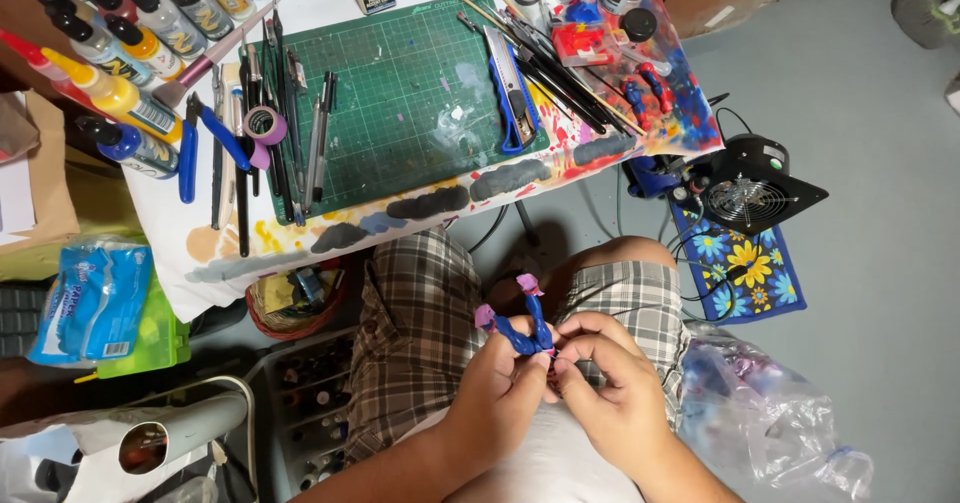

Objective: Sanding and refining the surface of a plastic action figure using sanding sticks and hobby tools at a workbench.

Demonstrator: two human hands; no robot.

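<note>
Both my hands meet over my lap, below the table edge. My left hand [508,383] and my right hand [600,378] pinch a small blue figure part [525,331] with two blue limbs that end in pink tips pointing up toward the table. My fingers hide the lower end of the part. More small blue and red figure parts [640,88] lie on the paint-stained right end of the table, apart from my hands.
A green cutting mat [400,93] lies on the table with a blue utility knife [512,93], brushes, pens, blue pliers [205,128] and a tape roll [265,123]. Paint bottles [120,53] line the left. A black fan [750,188], a flowered mat and a plastic bag [760,413] sit on the floor.
</note>
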